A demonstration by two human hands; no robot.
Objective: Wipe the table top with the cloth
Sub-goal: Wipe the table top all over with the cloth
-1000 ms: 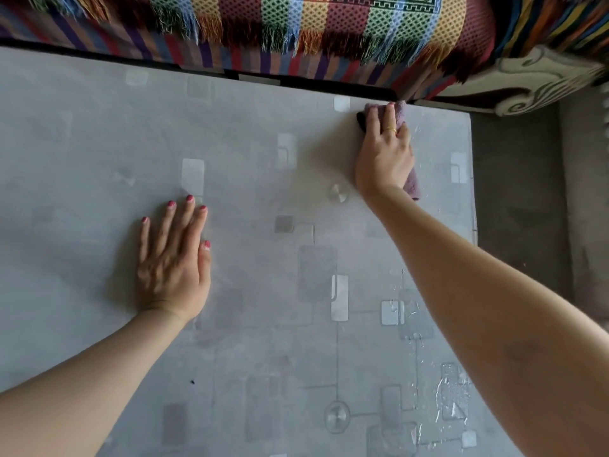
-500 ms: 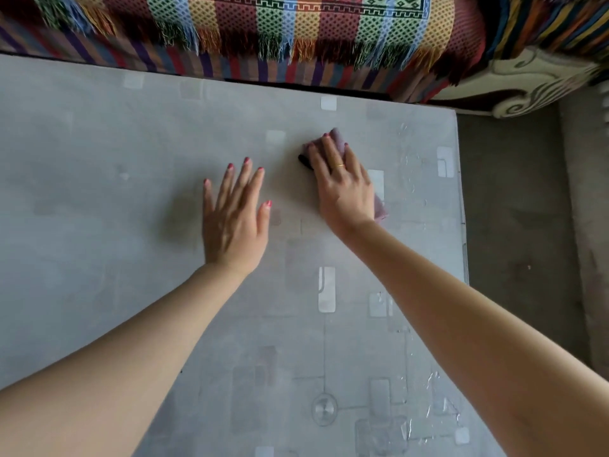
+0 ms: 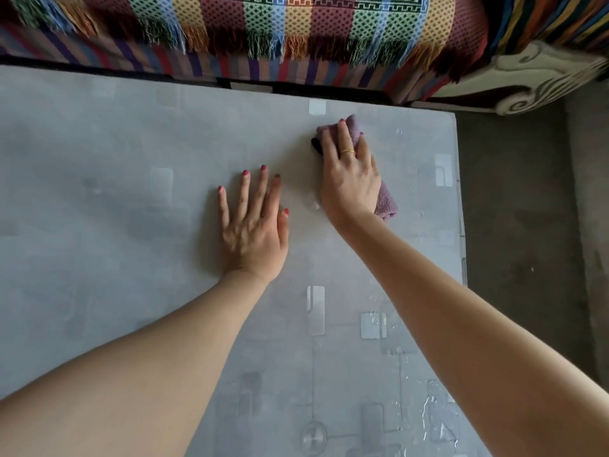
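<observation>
The grey table top (image 3: 115, 209) with pale square patterns fills most of the view. A folded mauve cloth (image 3: 385, 201) lies on it near the far right corner. My right hand (image 3: 351, 174) presses flat on the cloth with straight fingers, hiding its middle; cloth ends show past the fingertips and beside the wrist. My left hand (image 3: 252, 222) rests flat on the bare table just left of the right hand, fingers spread. Wet streaks (image 3: 438, 420) glisten on the near right part of the table.
A sofa with a striped, fringed blanket (image 3: 263, 31) runs along the table's far edge. Its carved pale armrest (image 3: 534, 84) is at the upper right. Grey floor (image 3: 520, 242) lies beyond the table's right edge.
My right hand slid the cloth left and toward me from the far right corner, then held near there. My left hand moved right across the table to lie close beside the right hand.
</observation>
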